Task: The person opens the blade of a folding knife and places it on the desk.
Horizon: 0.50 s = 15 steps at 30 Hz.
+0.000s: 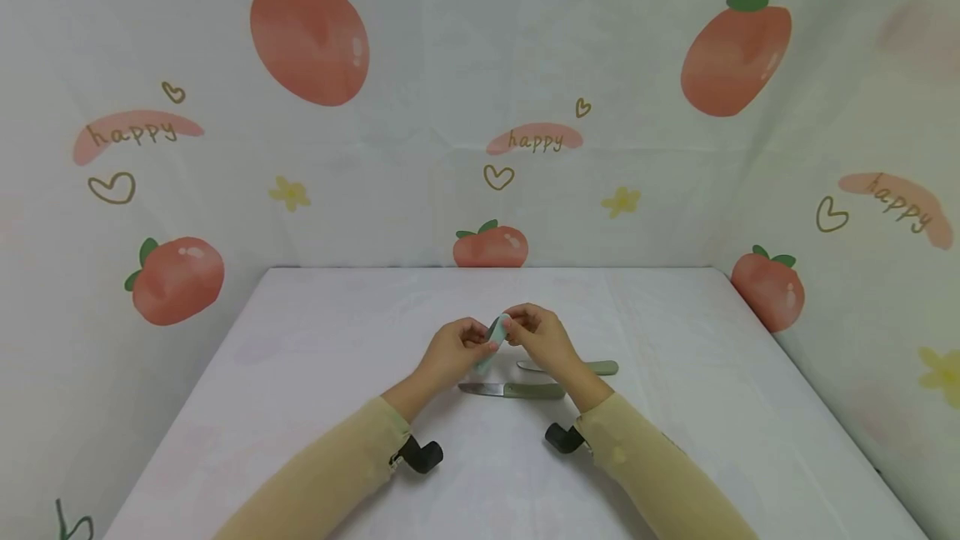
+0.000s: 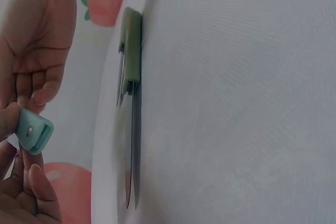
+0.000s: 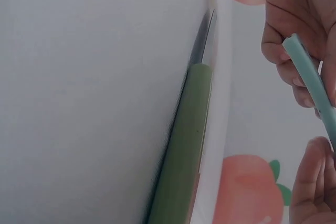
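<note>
Both hands hold a light teal folding knife (image 1: 493, 342) up over the table, tilted, its handle slanting from lower left to upper right. In the head view a dark blade edge shows beside the handle's upper part. My left hand (image 1: 450, 352) grips the lower part of the handle, thumb along its face. My right hand (image 1: 543, 340) pinches the upper end between thumb and fingers. The left wrist view shows the teal handle's slotted end (image 2: 35, 130) with a rivet.
Below the hands, an olive-green-handled knife (image 1: 532, 391) lies with its blade unfolded to the left. Just behind it lies a paler green-handled knife (image 1: 603, 367), partly covered by the right wrist. A white cloth covers the table (image 1: 337, 315), and a fruit-printed curtain (image 1: 420, 107) surrounds it.
</note>
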### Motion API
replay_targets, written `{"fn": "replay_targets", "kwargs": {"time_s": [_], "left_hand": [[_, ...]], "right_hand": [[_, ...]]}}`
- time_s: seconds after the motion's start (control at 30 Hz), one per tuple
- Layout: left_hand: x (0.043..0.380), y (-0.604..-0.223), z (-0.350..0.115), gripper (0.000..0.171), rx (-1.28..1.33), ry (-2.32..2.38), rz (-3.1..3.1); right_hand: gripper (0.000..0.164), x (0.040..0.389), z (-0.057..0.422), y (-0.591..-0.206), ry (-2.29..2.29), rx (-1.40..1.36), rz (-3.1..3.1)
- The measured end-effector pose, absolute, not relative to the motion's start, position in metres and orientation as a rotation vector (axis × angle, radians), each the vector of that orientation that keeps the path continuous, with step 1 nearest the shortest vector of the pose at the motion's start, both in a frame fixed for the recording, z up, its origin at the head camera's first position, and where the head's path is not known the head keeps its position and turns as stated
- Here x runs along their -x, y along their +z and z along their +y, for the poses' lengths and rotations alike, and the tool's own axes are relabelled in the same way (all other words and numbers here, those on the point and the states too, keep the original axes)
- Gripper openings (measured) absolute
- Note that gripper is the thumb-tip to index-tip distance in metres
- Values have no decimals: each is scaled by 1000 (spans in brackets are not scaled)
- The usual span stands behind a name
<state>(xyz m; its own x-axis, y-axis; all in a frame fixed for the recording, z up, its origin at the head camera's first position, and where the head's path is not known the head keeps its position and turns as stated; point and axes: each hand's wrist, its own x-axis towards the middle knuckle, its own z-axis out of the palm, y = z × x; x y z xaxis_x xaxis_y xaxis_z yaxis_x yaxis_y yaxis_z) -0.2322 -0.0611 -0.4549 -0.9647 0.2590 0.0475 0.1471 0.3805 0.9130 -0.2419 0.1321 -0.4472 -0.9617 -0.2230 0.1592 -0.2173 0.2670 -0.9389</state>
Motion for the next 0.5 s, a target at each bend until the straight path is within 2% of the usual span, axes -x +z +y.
{"fn": "replay_targets", "kwargs": {"time_s": [0.27,0.5], "left_hand": [[227,-456,-63,20,-434,1618,2542],[225,-451,-69,20,-616,1440,2533]], "right_hand": [[18,238,134,-446,-1821,479,2427],[20,234,136,-444,-1757,538,2405]]}}
